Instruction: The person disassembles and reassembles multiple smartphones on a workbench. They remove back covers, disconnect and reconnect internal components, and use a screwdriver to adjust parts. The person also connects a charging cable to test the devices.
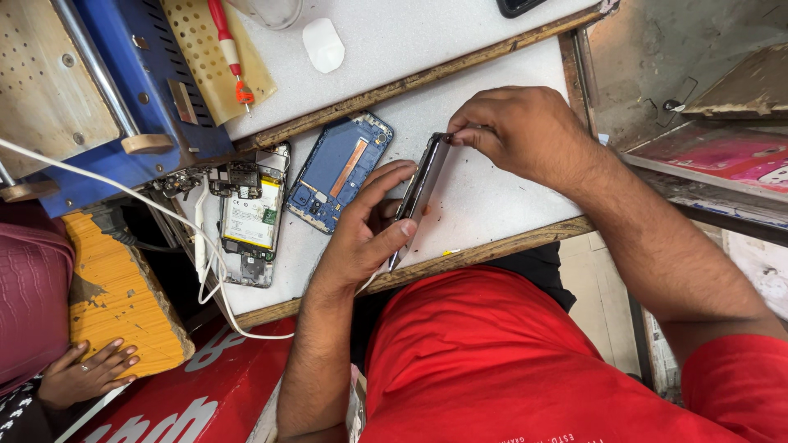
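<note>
A phone screen panel (pixel 421 190) stands on its edge over the white bench (pixel 484 205), seen almost side-on. My left hand (pixel 361 238) grips its lower half, thumb across the front. My right hand (pixel 517 131) pinches the panel's top corner with its fingertips. To the left lie a blue phone back frame (pixel 341 171) and an opened phone (pixel 249 215) with its battery and circuit board showing.
A blue machine (pixel 139 90) with a perforated plate stands at the upper left, a red-handled tool (pixel 230 49) on a yellow mat beside it. A white cable (pixel 205 262) trails off the bench. Another person's hand (pixel 86 373) rests at the lower left.
</note>
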